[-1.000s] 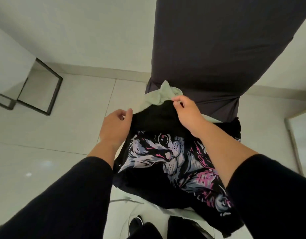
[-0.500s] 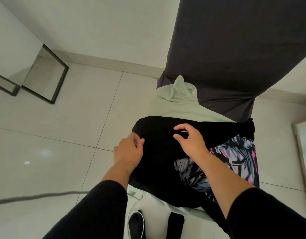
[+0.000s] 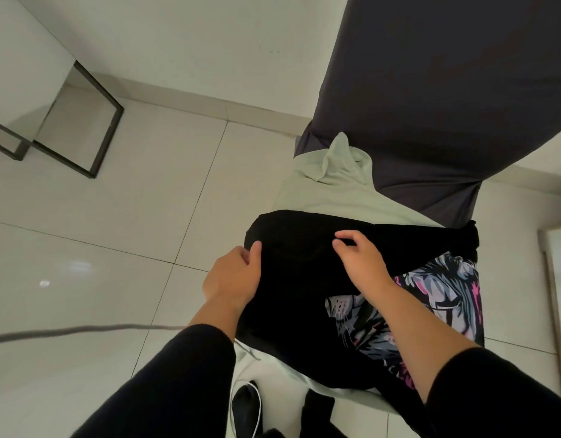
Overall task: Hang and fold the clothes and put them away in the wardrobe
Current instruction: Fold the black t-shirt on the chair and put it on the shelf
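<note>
While the black T-shirt [image 3: 304,279] lies half folded on a pale green garment [image 3: 323,197] over the floor [image 3: 115,248], we judge the job barely under way — no wardrobe shows. Our left hand [image 3: 233,276] pinches its left edge; our right hand [image 3: 361,260] rests on it, fingers loosely curled, gripping nothing.
</note>
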Motion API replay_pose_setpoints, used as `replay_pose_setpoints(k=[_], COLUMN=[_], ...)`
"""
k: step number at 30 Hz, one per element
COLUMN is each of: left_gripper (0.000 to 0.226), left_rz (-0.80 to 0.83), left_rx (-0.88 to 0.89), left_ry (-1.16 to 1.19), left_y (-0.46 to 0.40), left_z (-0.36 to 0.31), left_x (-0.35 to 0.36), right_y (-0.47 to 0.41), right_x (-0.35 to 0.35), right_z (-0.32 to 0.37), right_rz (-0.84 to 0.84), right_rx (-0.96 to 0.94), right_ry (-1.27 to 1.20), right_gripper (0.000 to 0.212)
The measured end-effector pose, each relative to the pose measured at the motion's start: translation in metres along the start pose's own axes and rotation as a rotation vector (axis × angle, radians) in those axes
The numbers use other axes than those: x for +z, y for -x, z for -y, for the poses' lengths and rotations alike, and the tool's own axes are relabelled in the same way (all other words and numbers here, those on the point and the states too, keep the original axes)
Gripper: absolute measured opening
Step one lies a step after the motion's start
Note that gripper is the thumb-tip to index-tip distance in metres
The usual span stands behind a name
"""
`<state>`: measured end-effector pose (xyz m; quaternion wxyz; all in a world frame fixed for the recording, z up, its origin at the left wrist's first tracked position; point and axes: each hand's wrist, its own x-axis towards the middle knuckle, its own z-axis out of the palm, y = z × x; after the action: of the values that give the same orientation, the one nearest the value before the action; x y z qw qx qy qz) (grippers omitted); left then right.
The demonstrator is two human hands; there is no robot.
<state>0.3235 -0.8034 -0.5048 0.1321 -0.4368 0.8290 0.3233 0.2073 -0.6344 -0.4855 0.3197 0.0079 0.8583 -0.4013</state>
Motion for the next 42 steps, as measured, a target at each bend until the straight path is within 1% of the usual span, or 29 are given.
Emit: replay_pose_setpoints(k=[2, 4, 5, 6, 8, 9, 10, 12, 14, 17, 19, 20, 21, 22, 23, 24, 25, 27, 28, 30, 31, 34, 36, 38, 39, 41, 42], left_gripper=[0.040, 0.028, 0.021, 0.016, 0.015, 0.015, 0.015, 0.016, 0.021, 0.046, 0.064, 0.068, 0.068, 0.066, 0.060, 0.052, 0.043, 0.023, 0.019, 0.025, 0.027, 0.029, 0.033, 0.024, 0.024, 0.037, 0.039], left_rz=[-0.008, -0.010, -0.052, -0.127, -0.277, -0.296, -0.277, -0.175, -0.070, 0.112, 0.280, 0.370, 0.436, 0.477, 0.479, 0.441, 0.353, 0.183, 0.113, -0.047, -0.128, -0.337, -0.469, -0.545, -0.565, -0.575, -0.573], left_rx=[0.065, 0.146, 0.187, 0.219, 0.225, 0.207, 0.184, 0.120, 0.027, -0.190, -0.379, -0.463, -0.512, -0.512, -0.485, -0.453, -0.429, -0.453, -0.469, -0.468, -0.431, -0.274, -0.141, -0.036, -0.006, 0.037, 0.053], left_ry=[0.023, 0.024, 0.042, 0.077, 0.154, 0.167, 0.153, 0.100, 0.104, 0.190, 0.351, 0.464, 0.553, 0.590, 0.607, 0.629, 0.691, 0.867, 0.905, 0.938, 0.960, 0.983, 0.883, 0.840, 0.828, 0.788, 0.767], left_y=[-0.007, -0.011, -0.010, -0.009, -0.006, -0.005, -0.005, -0.010, -0.019, -0.037, -0.052, -0.058, -0.063, -0.067, -0.073, -0.080, -0.087, -0.095, -0.096, -0.098, -0.098, -0.099, -0.104, -0.108, -0.110, -0.115, -0.119], left_z=[-0.010, -0.019, -0.023, -0.026, -0.029, -0.028, -0.024, -0.016, -0.005, 0.004, 0.006, 0.005, 0.005, 0.003, 0.002, 0.002, 0.002, 0.000, -0.002, -0.003, -0.005, -0.007, -0.010, -0.021, -0.030, -0.049, -0.056], left_x=[-0.001, 0.000, 0.000, 0.000, -0.002, -0.003, -0.002, 0.002, 0.007, 0.015, 0.020, 0.020, 0.020, 0.020, 0.021, 0.023, 0.025, 0.025, 0.022, 0.018, 0.012, -0.010, -0.025, -0.038, -0.046, -0.056, -0.060], right_y=[-0.004, -0.002, 0.000, 0.000, 0.002, 0.001, 0.000, -0.004, -0.006, -0.008, -0.014, -0.019, -0.024, -0.029, -0.035, -0.041, -0.045, -0.050, -0.051, -0.052, -0.053, -0.053, -0.054, -0.058, -0.061, -0.067, -0.070], right_x=[0.000, 0.001, 0.002, 0.002, 0.002, 0.002, 0.003, 0.006, 0.009, 0.013, 0.014, 0.012, 0.010, 0.007, 0.004, 0.002, 0.001, 0.001, 0.001, 0.005, 0.006, 0.008, 0.006, 0.001, -0.003, -0.009, -0.012], right_z=[0.005, 0.010, 0.011, 0.011, 0.015, 0.017, 0.017, 0.016, 0.013, 0.005, 0.001, -0.001, -0.001, 0.000, 0.000, 0.001, 0.001, 0.001, 0.002, 0.003, 0.004, 0.012, 0.019, 0.027, 0.032, 0.039, 0.041], right_rz=[0.038, 0.126, 0.133, 0.095, -0.039, -0.076, -0.085, -0.083, -0.120, -0.225, -0.315, -0.359, -0.388, -0.395, -0.377, -0.344, -0.312, -0.286, -0.285, -0.292, -0.296, -0.310, -0.344, -0.397, -0.434, -0.509, -0.536], right_rx=[0.011, -0.002, -0.024, -0.063, -0.136, -0.159, -0.169, -0.172, -0.159, -0.224, -0.284, -0.301, -0.311, -0.317, -0.320, -0.321, -0.324, -0.332, -0.333, -0.340, -0.348, -0.382, -0.416, -0.444, -0.458, -0.478, -0.478], right_ry=[-0.012, 0.064, 0.082, 0.072, 0.007, 0.006, 0.044, 0.175, 0.275, 0.447, 0.599, 0.648, 0.679, 0.697, 0.710, 0.726, 0.748, 0.779, 0.778, 0.744, 0.717, 0.629, 0.647, 0.665, 0.667, 0.679, 0.688], right_gripper=[0.028, 0.029, 0.032, 0.034, 0.033, 0.032, 0.031, 0.032, 0.034, 0.027, 0.026, 0.026, 0.027, 0.028, 0.027, 0.027, 0.025, 0.024, 0.023, 0.021, 0.020, 0.017, 0.017, 0.019, 0.020, 0.020, 0.021])
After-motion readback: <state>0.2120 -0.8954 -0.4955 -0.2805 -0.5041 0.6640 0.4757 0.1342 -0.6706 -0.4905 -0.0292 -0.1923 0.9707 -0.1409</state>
